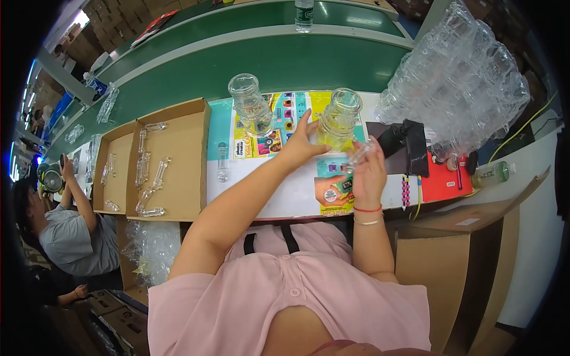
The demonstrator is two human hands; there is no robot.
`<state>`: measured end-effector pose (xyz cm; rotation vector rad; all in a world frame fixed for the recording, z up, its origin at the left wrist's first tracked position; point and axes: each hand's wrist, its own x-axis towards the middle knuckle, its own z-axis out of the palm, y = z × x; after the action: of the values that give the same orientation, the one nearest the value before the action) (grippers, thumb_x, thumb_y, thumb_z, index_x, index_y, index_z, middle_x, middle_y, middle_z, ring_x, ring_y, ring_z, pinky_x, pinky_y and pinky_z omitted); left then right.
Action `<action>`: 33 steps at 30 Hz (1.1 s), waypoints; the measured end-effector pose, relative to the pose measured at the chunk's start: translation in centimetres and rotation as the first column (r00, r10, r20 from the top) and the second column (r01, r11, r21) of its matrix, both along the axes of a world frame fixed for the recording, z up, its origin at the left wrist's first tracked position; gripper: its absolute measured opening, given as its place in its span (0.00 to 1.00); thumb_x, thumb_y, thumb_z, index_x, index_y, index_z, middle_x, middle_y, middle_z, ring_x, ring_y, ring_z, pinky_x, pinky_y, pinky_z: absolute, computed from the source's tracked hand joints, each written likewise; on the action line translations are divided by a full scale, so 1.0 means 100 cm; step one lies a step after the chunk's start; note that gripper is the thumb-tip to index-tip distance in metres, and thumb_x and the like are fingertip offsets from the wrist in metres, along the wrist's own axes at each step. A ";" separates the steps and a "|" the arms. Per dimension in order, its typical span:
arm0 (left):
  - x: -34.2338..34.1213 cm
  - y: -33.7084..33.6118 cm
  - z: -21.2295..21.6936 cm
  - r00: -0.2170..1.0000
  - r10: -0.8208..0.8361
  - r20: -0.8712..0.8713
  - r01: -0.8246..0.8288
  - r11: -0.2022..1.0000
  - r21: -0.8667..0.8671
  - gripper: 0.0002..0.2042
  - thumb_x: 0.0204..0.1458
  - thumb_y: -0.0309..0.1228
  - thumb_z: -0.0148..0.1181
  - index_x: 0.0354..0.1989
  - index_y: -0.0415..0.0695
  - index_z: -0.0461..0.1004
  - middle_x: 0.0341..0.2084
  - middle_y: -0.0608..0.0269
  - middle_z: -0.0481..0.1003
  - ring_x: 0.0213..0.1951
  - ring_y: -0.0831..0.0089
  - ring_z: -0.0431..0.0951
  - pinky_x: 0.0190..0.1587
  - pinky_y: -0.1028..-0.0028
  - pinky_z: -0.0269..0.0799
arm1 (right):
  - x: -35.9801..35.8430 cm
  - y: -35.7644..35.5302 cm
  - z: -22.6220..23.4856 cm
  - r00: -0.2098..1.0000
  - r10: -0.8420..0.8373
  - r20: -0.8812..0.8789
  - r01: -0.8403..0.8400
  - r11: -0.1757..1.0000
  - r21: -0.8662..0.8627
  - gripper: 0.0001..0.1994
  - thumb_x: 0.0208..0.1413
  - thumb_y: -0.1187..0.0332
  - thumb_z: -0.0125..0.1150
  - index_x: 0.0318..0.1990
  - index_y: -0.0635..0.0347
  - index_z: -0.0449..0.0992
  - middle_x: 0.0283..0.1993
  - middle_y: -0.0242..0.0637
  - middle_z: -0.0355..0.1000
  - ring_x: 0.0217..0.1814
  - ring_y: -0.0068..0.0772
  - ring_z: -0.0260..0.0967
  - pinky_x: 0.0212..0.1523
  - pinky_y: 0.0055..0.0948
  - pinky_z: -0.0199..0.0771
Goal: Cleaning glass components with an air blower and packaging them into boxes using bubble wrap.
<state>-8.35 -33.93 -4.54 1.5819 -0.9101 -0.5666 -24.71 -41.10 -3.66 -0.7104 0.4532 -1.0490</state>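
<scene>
My left hand (301,142) is at the left side of a clear plastic jar (343,113), its thumb by the base and its fingers curving around the side. Just right of the jar, my right hand (371,169) pinches a small clear plastic tube (358,156) in its fingertips. A second clear jar (248,101) stands farther left on the printed colour sheets (285,121). Between that jar and the cardboard tray (178,196), another small clear tube (222,161) lies on the white surface. Several similar tubes (160,172) lie inside the tray.
A tall heap of clear plastic jars (457,77) rises at the right. Beside it are a black object (393,139) and beaded strings (405,191). A water bottle (304,15) stands at the far edge. On the left sits another person (77,237); an open carton (430,261) is at lower right.
</scene>
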 end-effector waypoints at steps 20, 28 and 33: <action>-0.041 0.228 0.108 0.917 -0.125 -0.379 -0.053 0.903 -0.427 0.48 0.30 0.31 0.73 0.59 0.38 0.46 0.53 0.52 0.58 0.55 0.63 0.61 0.56 0.63 0.59 | 0.029 0.128 0.088 0.771 0.637 -0.021 -0.539 0.634 -0.554 0.18 0.55 0.68 0.55 0.51 0.68 0.64 0.46 0.43 0.65 0.50 0.36 0.67 0.51 0.34 0.66; -0.031 0.246 0.096 0.926 -0.143 -0.351 -0.012 0.915 -0.403 0.46 0.31 0.29 0.72 0.58 0.38 0.47 0.53 0.52 0.58 0.56 0.64 0.61 0.56 0.64 0.60 | 0.032 0.141 0.089 0.822 0.537 -0.189 -0.506 0.537 -0.675 0.15 0.53 0.71 0.55 0.48 0.68 0.67 0.46 0.44 0.66 0.48 0.33 0.67 0.51 0.32 0.63; -0.028 0.249 0.098 0.898 -0.109 -0.427 -0.092 0.901 -0.424 0.44 0.34 0.30 0.71 0.59 0.39 0.46 0.53 0.52 0.58 0.55 0.64 0.61 0.56 0.64 0.59 | 0.039 0.143 0.087 0.876 0.434 -0.209 -0.452 0.590 -0.669 0.17 0.55 0.67 0.54 0.49 0.67 0.64 0.45 0.45 0.67 0.47 0.35 0.67 0.53 0.38 0.63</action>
<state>-11.19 -9.00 5.27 0.9845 -0.6370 -0.6440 -20.84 -26.79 5.03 -1.4467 -0.1547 -0.7029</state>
